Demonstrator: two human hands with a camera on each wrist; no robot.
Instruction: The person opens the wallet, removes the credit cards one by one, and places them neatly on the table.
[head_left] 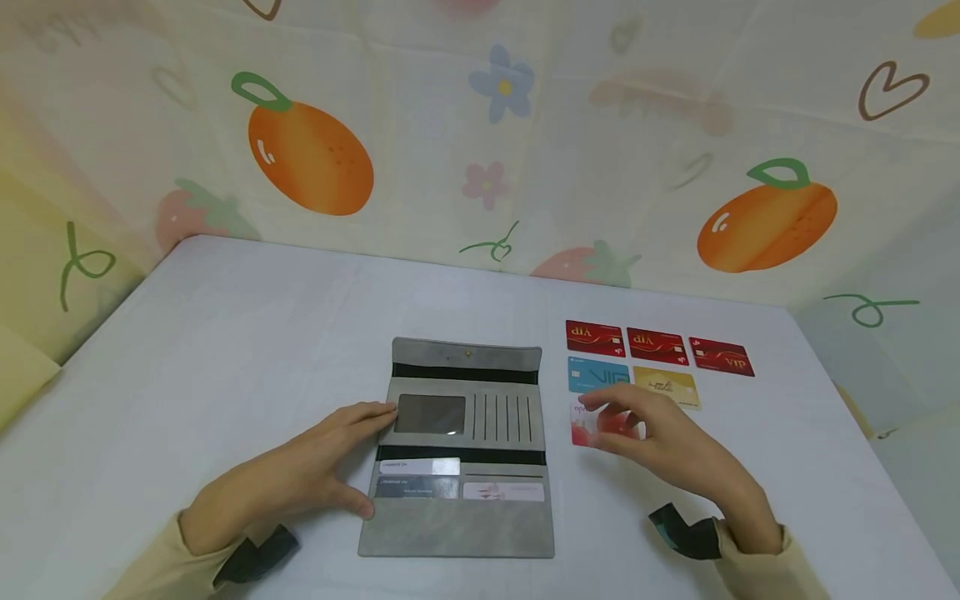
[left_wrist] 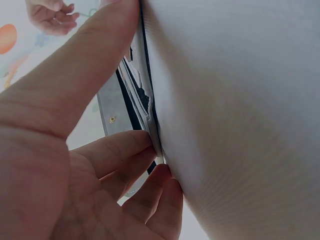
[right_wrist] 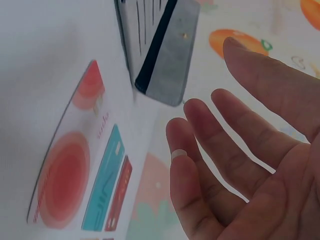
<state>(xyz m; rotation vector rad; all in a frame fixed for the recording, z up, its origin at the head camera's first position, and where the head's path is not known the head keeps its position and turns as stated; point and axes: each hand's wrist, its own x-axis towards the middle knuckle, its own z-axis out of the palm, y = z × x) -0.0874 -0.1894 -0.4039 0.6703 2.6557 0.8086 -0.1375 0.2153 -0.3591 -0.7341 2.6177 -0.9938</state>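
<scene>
A grey wallet (head_left: 457, 529) lies unfolded on the table. My left hand (head_left: 311, 467) touches its left edge, fingertips at the upper part and thumb lower down, as the left wrist view also shows along the wallet's side. In the wallet's lower pockets sit a white card (head_left: 408, 467), a dark card (head_left: 416, 487) and a pale pink card (head_left: 504, 492). To the right, my right hand (head_left: 667, 429) hovers over a red-and-white card (right_wrist: 65, 175) lying flat, partly hiding it in the head view. Its loosely bent fingers hold nothing in the right wrist view.
Beyond the right hand, a blue card (head_left: 588, 375) and a gold card (head_left: 667, 385) lie side by side. Behind them is a row of red VIP cards (head_left: 657, 347). A fruit-patterned cloth (head_left: 420, 158) hangs at the back of the white table (head_left: 247, 333).
</scene>
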